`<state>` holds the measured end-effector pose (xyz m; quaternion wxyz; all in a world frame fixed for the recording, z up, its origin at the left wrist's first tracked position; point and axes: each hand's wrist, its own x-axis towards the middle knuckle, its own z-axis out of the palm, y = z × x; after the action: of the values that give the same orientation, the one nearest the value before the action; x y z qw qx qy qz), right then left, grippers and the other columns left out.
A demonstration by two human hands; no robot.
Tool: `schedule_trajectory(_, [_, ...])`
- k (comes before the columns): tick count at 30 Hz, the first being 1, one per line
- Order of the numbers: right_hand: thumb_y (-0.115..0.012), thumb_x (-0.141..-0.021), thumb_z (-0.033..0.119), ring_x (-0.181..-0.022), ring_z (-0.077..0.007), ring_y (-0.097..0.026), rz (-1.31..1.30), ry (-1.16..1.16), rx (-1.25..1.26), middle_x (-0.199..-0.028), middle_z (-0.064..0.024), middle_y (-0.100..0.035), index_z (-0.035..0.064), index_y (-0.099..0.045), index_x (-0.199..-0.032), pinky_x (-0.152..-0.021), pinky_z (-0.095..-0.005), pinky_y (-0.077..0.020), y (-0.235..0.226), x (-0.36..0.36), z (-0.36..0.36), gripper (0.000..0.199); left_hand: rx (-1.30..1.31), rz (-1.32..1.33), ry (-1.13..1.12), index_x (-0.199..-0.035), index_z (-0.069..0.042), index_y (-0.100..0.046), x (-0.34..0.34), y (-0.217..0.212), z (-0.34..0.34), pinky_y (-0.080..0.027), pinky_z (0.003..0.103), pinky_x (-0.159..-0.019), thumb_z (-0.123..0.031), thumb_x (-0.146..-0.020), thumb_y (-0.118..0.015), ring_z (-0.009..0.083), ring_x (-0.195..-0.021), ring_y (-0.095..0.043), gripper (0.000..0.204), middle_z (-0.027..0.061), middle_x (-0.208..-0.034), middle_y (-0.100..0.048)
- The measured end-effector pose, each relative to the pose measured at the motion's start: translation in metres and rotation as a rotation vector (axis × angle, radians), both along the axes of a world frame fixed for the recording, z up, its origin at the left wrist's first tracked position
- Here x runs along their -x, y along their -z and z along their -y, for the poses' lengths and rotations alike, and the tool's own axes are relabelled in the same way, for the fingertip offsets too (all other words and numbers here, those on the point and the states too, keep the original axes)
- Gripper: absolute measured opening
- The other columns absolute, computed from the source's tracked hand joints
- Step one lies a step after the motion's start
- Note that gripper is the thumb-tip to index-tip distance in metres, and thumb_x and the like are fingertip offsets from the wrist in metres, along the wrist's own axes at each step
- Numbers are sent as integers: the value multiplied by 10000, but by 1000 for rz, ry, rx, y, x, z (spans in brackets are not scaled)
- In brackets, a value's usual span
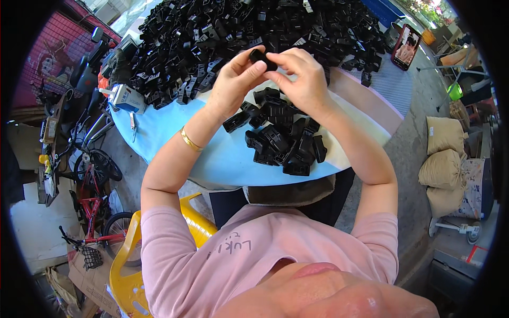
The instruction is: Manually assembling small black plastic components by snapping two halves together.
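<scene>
Between my two hands, above the table, is a small black plastic part. The fingers and thumb of my left hand pinch its left side, and a gold bangle circles that wrist. My right hand grips the part's right side between thumb and fingertips. My fingers cover some of it, so its exact kind does not show. Just below my hands lies a small pile of black plastic parts on the light blue tablecloth. Beyond my hands a large heap of similar black parts spreads over the far side.
A blue-and-white carton stands at the table's left edge. Propped at the right edge is a phone. A yellow plastic chair and a red bicycle are on my left. Stuffed beige sacks are stacked to the right.
</scene>
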<state>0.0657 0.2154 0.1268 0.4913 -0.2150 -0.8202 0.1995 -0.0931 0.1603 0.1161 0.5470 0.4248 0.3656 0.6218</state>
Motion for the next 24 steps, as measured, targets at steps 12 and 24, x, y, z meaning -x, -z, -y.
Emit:
schedule_trajectory(12, [-688, -773, 146, -686, -122, -625, -23, 237, -97, -838, -56, -661, 63, -664, -953, -586, -240, -485, -13, -17, -58, 200, -354, -1003, -84, -1157, -16, -534, 20, -8, -7, -493, 279, -794, -64, -851, -598, 137, -845, -600, 316, 92, -950, -631])
schedule_trajectory(24, [-636, -778, 301, -899, -297, -640, 855, 806, 116, -949, -135, -666, 94, -693, -924, -765, -381, -511, -17, -22, -140, 260, -253, -1056, 72, -916, -30, -679, 14, 4, -15, -458, 354, -777, -377, -909, -483, 273, -865, -576, 399, 142, -917, -603])
